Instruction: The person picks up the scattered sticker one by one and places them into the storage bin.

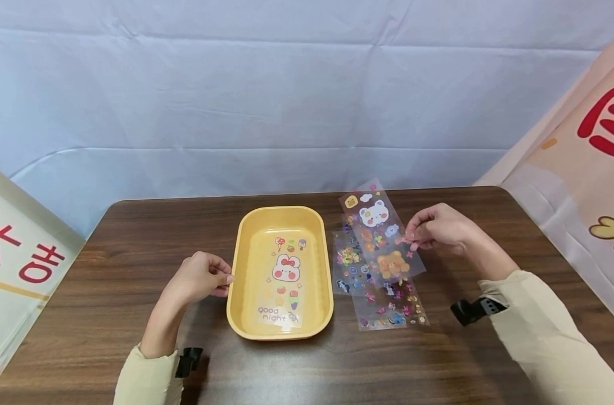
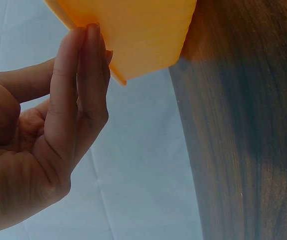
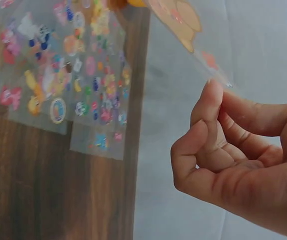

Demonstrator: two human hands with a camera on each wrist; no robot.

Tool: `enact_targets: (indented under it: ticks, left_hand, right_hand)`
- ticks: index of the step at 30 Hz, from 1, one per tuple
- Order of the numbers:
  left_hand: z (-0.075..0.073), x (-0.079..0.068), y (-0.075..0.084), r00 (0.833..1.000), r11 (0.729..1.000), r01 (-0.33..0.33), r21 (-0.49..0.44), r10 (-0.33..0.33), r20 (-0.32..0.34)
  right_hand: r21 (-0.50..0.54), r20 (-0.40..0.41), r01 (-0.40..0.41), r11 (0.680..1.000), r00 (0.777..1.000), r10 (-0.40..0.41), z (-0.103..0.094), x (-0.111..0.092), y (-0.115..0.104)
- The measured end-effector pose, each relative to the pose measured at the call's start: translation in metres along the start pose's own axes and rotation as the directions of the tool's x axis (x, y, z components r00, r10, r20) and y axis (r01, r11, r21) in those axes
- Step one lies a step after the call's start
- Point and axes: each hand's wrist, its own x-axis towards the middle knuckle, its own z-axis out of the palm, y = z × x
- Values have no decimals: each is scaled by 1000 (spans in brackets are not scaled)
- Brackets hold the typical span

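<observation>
My left hand (image 1: 199, 275) grips the left rim of a yellow plastic tray (image 1: 280, 212), thumb on top and fingers beneath the lip; the left wrist view shows the fingers against the tray's outer wall (image 2: 148, 40). Inside the tray lies a clear sticker sheet (image 1: 287, 269) with a bunny and "good night" lettering. My right hand (image 1: 435, 228) pinches the right edge of another clear sticker sheet (image 1: 374, 214) with bear stickers, held above the others. Under it, overlapping sticker sheets (image 1: 388, 306) lie on the table right of the tray; the right wrist view shows their small colourful figures (image 3: 58, 110).
The dark wooden table (image 1: 150, 236) has its far edge close behind the tray. A pale cloth (image 1: 236, 101) hangs behind it. Printed banners with red characters stand at the left (image 1: 23, 253) and right (image 1: 590, 146).
</observation>
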Motion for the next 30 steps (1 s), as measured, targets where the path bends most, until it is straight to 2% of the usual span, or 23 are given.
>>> enact_targets:
  ticks: [11,30]
  left_hand:
    - [0,0,-1,1000,1000,1,7,-1,1]
    - [0,0,0,1000,1000,3,17,-3,-3]
  right_hand:
    - [76,15,46,996,999,-47,5,0,-18]
    - [83,34,65,994,997,-68,38,10,-46]
